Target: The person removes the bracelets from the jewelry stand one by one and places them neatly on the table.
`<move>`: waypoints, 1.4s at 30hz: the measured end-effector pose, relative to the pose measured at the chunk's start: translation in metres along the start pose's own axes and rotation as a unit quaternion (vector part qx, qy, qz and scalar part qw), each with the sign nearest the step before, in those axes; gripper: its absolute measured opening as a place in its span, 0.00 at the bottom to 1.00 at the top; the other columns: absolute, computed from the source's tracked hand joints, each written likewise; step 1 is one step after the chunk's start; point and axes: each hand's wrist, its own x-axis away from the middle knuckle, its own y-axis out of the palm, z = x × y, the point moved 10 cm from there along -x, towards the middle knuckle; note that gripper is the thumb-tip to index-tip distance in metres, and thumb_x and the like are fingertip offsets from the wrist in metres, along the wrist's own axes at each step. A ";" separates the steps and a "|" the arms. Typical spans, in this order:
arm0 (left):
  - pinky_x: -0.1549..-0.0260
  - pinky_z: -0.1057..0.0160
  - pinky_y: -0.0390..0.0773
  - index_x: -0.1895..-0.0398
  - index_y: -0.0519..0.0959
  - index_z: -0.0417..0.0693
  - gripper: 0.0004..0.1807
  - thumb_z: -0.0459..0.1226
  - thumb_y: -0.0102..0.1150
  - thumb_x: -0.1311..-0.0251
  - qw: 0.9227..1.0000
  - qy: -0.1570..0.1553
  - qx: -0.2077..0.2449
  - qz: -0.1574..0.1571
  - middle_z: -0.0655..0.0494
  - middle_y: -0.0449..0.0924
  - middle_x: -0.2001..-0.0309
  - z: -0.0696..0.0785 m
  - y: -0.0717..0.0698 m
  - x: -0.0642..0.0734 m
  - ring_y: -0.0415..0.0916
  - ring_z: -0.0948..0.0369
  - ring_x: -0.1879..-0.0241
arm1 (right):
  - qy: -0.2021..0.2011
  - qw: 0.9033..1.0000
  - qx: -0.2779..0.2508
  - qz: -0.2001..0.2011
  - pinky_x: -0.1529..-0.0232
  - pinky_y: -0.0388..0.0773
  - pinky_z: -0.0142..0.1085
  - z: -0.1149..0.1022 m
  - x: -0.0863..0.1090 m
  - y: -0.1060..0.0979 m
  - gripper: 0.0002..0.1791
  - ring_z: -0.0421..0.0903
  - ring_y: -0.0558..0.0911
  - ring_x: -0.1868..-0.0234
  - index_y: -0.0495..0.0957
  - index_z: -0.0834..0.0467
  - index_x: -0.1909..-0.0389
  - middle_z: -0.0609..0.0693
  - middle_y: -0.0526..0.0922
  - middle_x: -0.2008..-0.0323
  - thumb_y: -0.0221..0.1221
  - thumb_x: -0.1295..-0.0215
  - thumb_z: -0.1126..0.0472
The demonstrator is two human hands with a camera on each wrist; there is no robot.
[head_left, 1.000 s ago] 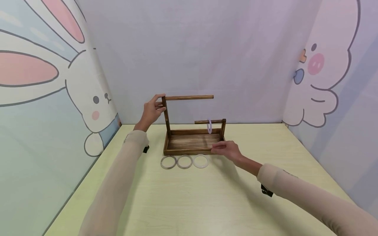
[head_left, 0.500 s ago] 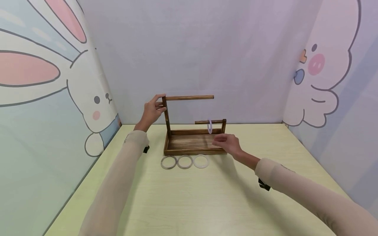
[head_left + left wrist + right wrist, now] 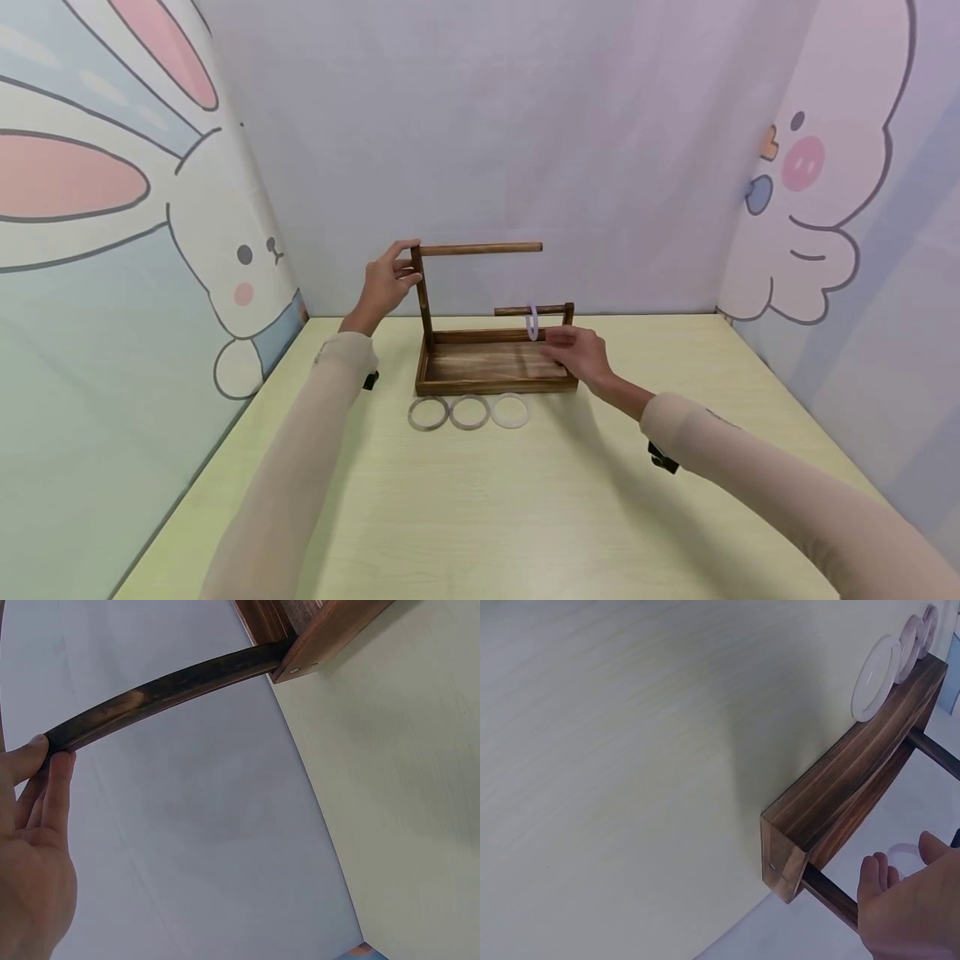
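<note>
A brown wooden rack (image 3: 495, 387) has a tray base, a tall post with a long bar, and a short post with a lower bar. My left hand (image 3: 382, 287) holds the top of the tall post (image 3: 165, 690) between thumb and fingers. A lilac bangle (image 3: 532, 336) hangs on the lower bar. Beside it, before the short post, is my right hand (image 3: 581, 354); in the right wrist view its thumb and fingers stand apart, and the bangle shows past them. Three bangles lie side by side before the tray: two greyish-purple, one white bangle (image 3: 510, 426).
The pale wood-grain table (image 3: 480, 517) stretches before and beside the rack. A plain light curtain (image 3: 480, 150) hangs behind it. Walls printed with cartoon animals stand at the left and right.
My right hand has risen from the tray's front right rim toward the hanging bangle and the short post. The left hand stays on the tall post, and the bangles lie as before.
</note>
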 end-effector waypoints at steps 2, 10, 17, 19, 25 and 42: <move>0.44 0.49 0.84 0.26 0.71 0.60 0.36 0.24 0.65 0.33 1.000 0.001 -0.002 -0.001 0.36 0.81 0.39 0.000 0.000 0.000 0.82 0.45 0.41 | -0.006 1.000 0.001 0.003 0.39 0.81 0.51 -0.003 -0.001 0.000 0.22 0.58 0.88 0.48 0.84 0.66 0.43 0.61 0.88 0.49 0.72 0.35 0.62; 0.44 0.50 0.84 0.26 0.71 0.60 0.36 0.24 0.65 0.34 1.000 0.005 -0.002 0.000 0.36 0.82 0.40 0.000 0.000 0.000 0.83 0.46 0.41 | -0.018 0.999 -0.026 0.001 0.43 0.84 0.50 -0.007 -0.008 0.005 0.22 0.58 0.88 0.48 0.83 0.67 0.43 0.63 0.88 0.49 0.73 0.36 0.63; 0.44 0.49 0.84 0.25 0.71 0.61 0.37 0.24 0.65 0.34 1.000 0.005 -0.002 -0.002 0.36 0.81 0.39 0.000 0.001 -0.001 0.82 0.45 0.41 | -0.020 0.999 -0.033 0.003 0.44 0.85 0.50 -0.008 -0.013 0.009 0.21 0.57 0.89 0.49 0.83 0.66 0.43 0.62 0.88 0.49 0.72 0.35 0.65; 0.44 0.49 0.84 0.25 0.71 0.61 0.37 0.24 0.65 0.34 1.000 0.004 0.000 -0.001 0.36 0.81 0.39 -0.001 0.001 -0.001 0.82 0.45 0.41 | -0.024 0.999 -0.034 0.005 0.44 0.85 0.50 -0.010 -0.014 0.010 0.21 0.57 0.89 0.49 0.83 0.66 0.43 0.62 0.88 0.49 0.72 0.35 0.64; 0.44 0.49 0.84 0.26 0.72 0.62 0.37 0.25 0.65 0.34 1.000 0.005 0.004 0.001 0.36 0.81 0.39 -0.003 0.001 -0.002 0.82 0.46 0.41 | -0.027 0.999 -0.035 0.011 0.44 0.85 0.51 -0.014 -0.015 0.014 0.21 0.58 0.89 0.50 0.83 0.67 0.44 0.62 0.88 0.50 0.72 0.35 0.64; 0.45 0.50 0.85 0.26 0.72 0.61 0.36 0.25 0.66 0.34 1.000 0.010 -0.007 0.004 0.37 0.82 0.40 -0.004 0.000 -0.003 0.83 0.46 0.42 | -0.027 0.999 -0.013 0.044 0.50 0.87 0.51 -0.015 -0.014 0.012 0.15 0.57 0.89 0.51 0.85 0.65 0.46 0.62 0.89 0.55 0.66 0.31 0.66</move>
